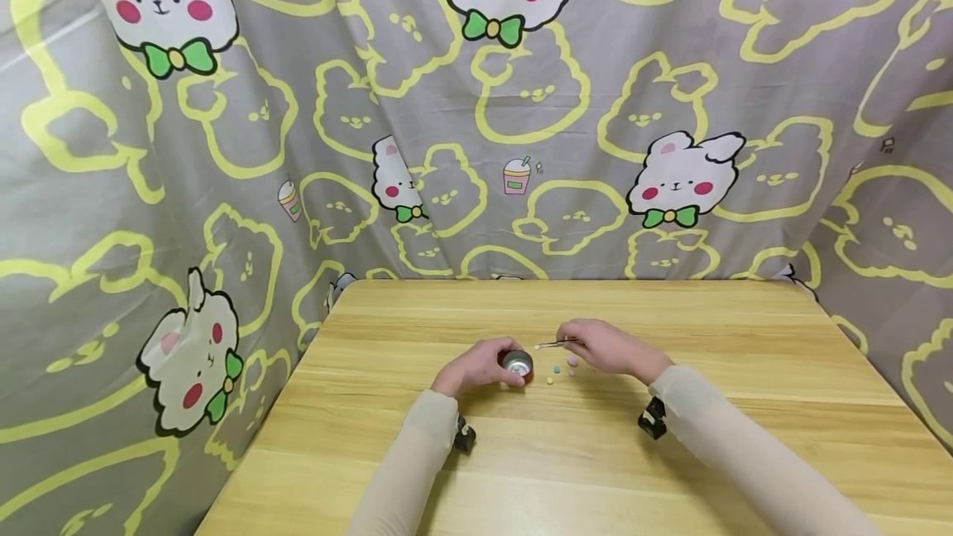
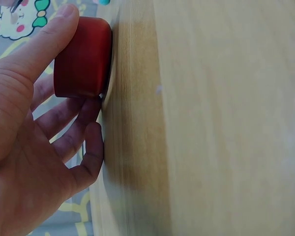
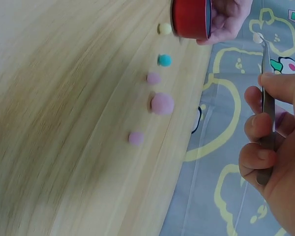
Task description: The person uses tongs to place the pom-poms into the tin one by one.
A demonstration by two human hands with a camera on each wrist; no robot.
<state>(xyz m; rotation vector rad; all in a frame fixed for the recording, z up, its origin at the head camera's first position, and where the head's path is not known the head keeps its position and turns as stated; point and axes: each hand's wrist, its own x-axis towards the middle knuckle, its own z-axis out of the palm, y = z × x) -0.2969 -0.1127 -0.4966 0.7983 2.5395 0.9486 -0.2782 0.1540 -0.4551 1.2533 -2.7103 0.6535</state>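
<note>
A small round red tin (image 2: 83, 59) with a silvery inside stands on the table, its open top facing up. My left hand (image 1: 484, 364) grips it, the thumb on one side and fingers round the other. In my right hand (image 1: 606, 346) is a pair of metal tweezers (image 3: 268, 105), pinched between thumb and fingers. Their tips hold a little white ball (image 3: 257, 38) above the table, just right of the tin. Loose fuzzy balls lie near the tin: a yellow one (image 3: 164, 28), a teal one (image 3: 164, 60), a larger pink one (image 3: 162, 103) and two small pink ones.
The wooden table (image 1: 566, 470) stretches out on all sides of the hands. Behind it and at its sides hangs a grey curtain (image 1: 447, 106) with yellow outlines and white rabbit faces. A black wrist camera (image 1: 652, 418) sits under the right sleeve.
</note>
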